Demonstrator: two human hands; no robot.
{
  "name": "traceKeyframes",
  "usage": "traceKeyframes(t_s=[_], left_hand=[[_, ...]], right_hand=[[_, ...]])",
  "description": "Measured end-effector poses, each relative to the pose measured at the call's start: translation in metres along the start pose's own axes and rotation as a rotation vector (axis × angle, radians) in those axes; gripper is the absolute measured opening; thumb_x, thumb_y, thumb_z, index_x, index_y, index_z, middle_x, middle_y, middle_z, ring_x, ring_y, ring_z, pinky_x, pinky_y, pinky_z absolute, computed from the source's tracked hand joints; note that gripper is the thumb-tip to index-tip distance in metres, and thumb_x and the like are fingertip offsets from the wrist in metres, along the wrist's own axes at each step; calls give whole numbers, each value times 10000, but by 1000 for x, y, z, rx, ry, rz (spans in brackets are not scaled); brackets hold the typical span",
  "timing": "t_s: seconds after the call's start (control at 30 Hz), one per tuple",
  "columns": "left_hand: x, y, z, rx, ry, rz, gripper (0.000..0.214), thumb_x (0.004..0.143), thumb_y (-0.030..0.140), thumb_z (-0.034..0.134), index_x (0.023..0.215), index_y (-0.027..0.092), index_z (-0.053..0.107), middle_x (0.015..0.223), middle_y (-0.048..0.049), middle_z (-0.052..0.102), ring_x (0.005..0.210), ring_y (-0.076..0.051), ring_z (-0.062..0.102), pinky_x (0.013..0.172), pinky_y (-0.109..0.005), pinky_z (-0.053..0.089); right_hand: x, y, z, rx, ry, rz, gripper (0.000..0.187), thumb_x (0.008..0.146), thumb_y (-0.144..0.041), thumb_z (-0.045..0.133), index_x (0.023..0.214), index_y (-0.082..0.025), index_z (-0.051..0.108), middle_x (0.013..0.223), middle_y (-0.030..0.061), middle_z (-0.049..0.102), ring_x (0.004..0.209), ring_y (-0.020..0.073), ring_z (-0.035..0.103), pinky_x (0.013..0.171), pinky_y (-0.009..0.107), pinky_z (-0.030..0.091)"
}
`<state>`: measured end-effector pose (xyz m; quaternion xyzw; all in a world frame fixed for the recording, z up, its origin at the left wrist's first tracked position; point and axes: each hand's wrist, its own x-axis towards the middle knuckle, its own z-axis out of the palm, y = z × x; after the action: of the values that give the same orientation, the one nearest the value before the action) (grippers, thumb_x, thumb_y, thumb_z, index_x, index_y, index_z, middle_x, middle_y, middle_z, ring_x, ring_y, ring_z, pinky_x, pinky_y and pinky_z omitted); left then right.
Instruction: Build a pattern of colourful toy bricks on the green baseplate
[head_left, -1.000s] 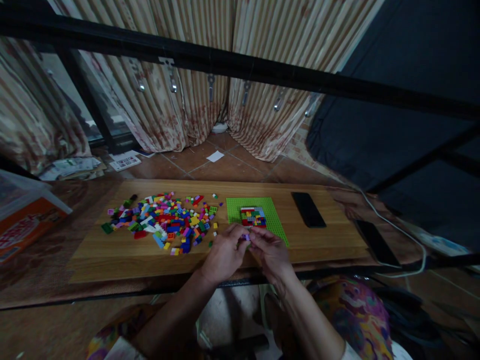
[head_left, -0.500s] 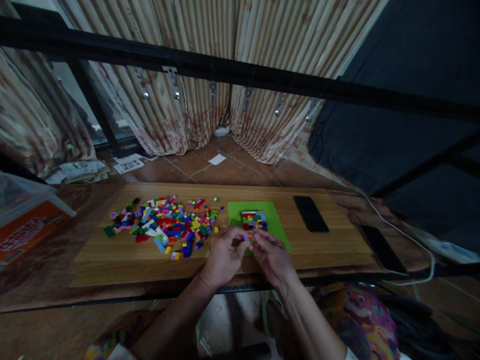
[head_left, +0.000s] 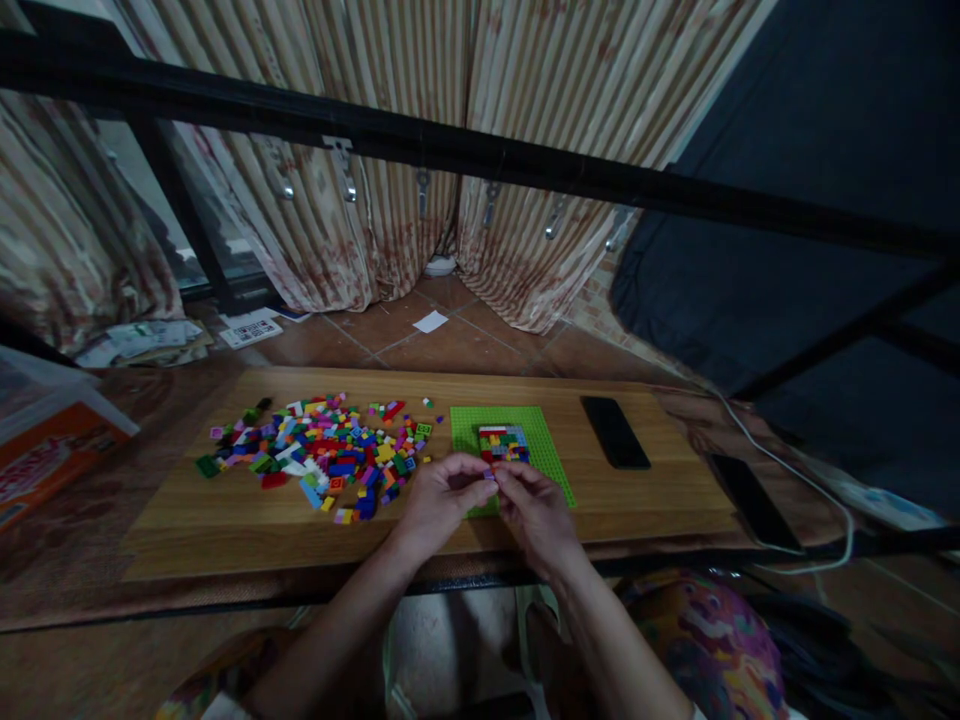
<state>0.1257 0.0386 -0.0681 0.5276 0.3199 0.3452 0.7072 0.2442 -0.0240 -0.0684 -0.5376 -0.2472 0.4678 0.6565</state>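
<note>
My left hand [head_left: 439, 500] and my right hand [head_left: 534, 510] meet over the near edge of a green baseplate [head_left: 544, 450]. Their fingertips pinch together on a small purple brick [head_left: 489, 476] between them. On the baseplate, just beyond my fingers, stands a block of joined bricks [head_left: 503, 443] in red, yellow, blue and green. A spread pile of loose coloured bricks [head_left: 322, 455] lies on the wooden board [head_left: 225, 520] to the left of my left hand.
A black phone [head_left: 615, 431] lies on the board right of the baseplate, and a second phone [head_left: 754, 489] with a white cable [head_left: 832, 500] lies past the board's right end. An orange box [head_left: 45, 460] sits far left. Curtains and a black bar are beyond.
My hands have stayed together over the baseplate's near edge, working the small purple brick. The view has shifted slightly.
</note>
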Motion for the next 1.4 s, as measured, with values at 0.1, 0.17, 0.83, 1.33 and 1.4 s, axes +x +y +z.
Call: traceKeyframes(t_s=[0.1, 0.17, 0.83, 1.33, 1.4], left_hand=[[-1, 0, 0, -17, 3, -26, 224, 649, 292, 762, 795, 146, 674, 710, -2, 675, 597, -104, 597, 591, -230, 511], [-2, 1, 1, -22, 11, -51, 223, 637, 286, 771, 782, 144, 678, 699, 0, 673, 585, -100, 591, 575, -222, 505], [0, 6, 3, -284, 275, -141, 276, 602, 294, 797, 784, 137, 662, 721, -10, 681, 669, -126, 662, 686, -269, 546], [16, -19, 24, -58, 82, -279, 174, 769, 222, 513, 849, 149, 650, 611, 24, 576, 458, -76, 549, 427, -180, 409], [19, -23, 29, -19, 68, -288, 194, 782, 222, 499, 876, 148, 651, 614, 25, 571, 454, -75, 543, 426, -181, 408]], right_hand=[[1, 4, 0, -124, 24, -81, 285, 685, -440, 738, 774, -177, 677, 526, -58, 526, 416, 60, 359, 391, 196, 267], [0, 5, 0, -194, 16, -125, 274, 717, -450, 703, 752, -181, 661, 529, -55, 526, 438, 73, 392, 420, 204, 302], [18, 6, -63, -11, 330, -84, 347, 589, -442, 790, 641, -192, 554, 466, -101, 371, 383, 42, 250, 347, 181, 163], [44, 13, -73, -854, 209, -365, 247, 820, -386, 571, 822, -170, 692, 804, 86, 711, 755, 229, 636, 710, 335, 451], [46, 13, -74, -915, 184, -404, 224, 840, -348, 554, 849, -171, 691, 847, 93, 706, 781, 229, 638, 738, 344, 454]])
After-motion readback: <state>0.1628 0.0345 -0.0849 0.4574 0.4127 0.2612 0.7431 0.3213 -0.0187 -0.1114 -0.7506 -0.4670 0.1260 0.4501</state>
